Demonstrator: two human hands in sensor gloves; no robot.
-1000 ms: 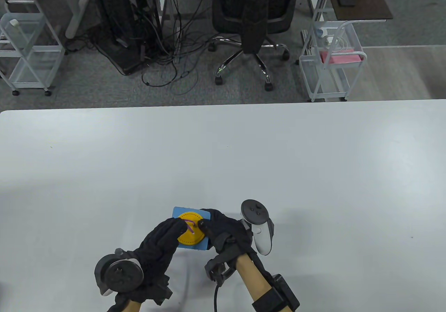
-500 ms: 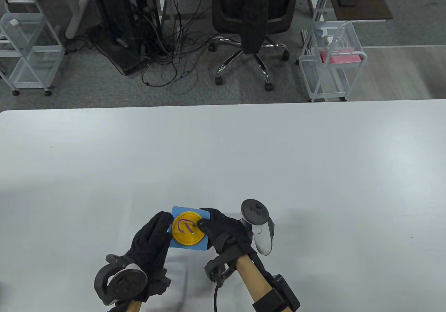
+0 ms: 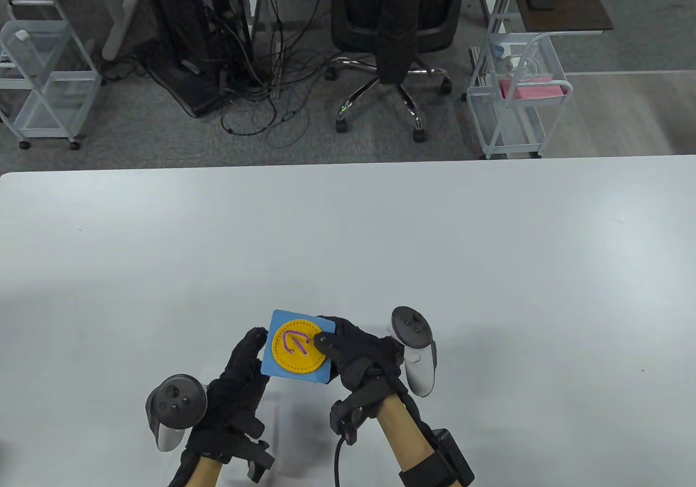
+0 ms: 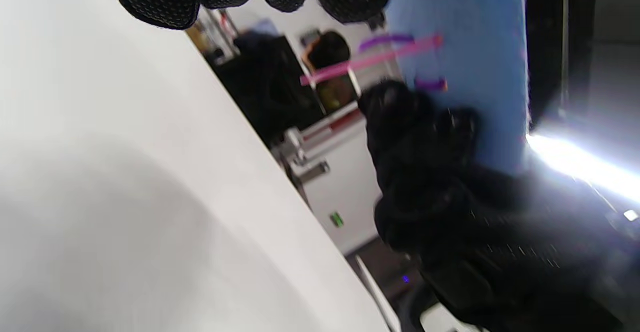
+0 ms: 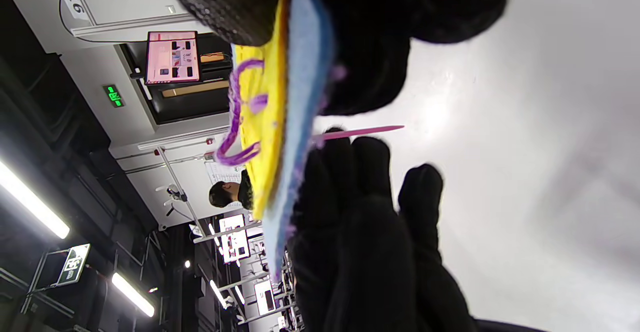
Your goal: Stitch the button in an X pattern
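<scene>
- Table view: right hand (image 3: 353, 353) is pinching the blue felt square (image 3: 296, 375) with its yellow button (image 3: 296, 350) above the table (image 3: 489, 269); purple thread (image 3: 293, 341) is looping on top
- Right wrist view: pink needle (image 5: 360, 132) is protruding beneath the felt
- Left hand (image 3: 239, 378) is reaching underneath with fingers relaxed, nothing grasped

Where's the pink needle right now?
Under the blue pad, poking out of its underside by the left hand's fingers in the right wrist view: needle. The table view hides it.
</scene>
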